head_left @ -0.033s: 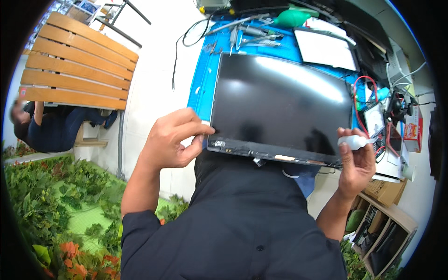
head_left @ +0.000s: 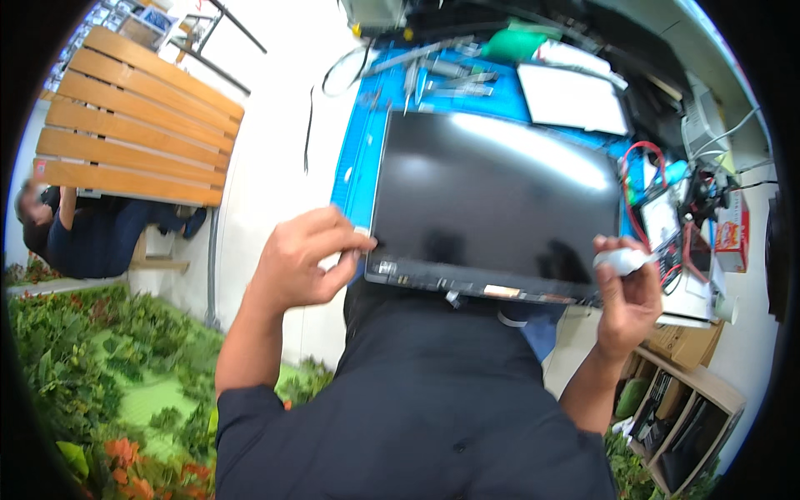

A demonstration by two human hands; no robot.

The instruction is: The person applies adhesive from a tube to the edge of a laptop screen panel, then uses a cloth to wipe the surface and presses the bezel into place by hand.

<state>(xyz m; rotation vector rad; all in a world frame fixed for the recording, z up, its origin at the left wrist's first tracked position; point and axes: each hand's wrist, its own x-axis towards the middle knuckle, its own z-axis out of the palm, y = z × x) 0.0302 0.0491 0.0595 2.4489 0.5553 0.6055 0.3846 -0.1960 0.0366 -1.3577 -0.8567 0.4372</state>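
Note:
A black laptop screen [head_left: 492, 200] lies face up on the blue mat, its lower edge overhanging toward my lap. Along that edge runs an uncovered strip with small parts and a pale piece of tape [head_left: 502, 292]. My left hand [head_left: 308, 254] is at the screen's lower left corner, thumb and forefinger closed in a pinch on its edge. Between the thumb and fingers of my right hand [head_left: 625, 304] is a small white squeeze bottle [head_left: 621, 262], lying sideways with its nozzle pointing right. That hand is beside the screen's lower right corner; whether it touches the screen I cannot tell.
Hand tools [head_left: 454, 79], a green rubber blower [head_left: 512, 43] and a white panel [head_left: 571, 98] lie beyond the screen on the blue mat [head_left: 354, 179]. Red cables [head_left: 627, 179] and electronics crowd the right. A person sits by a slatted wooden bench [head_left: 137, 125] at far left.
The whole scene sits slightly lower and further left in the picture. Both hands keep their places by the screen, with the bottle still in the right one.

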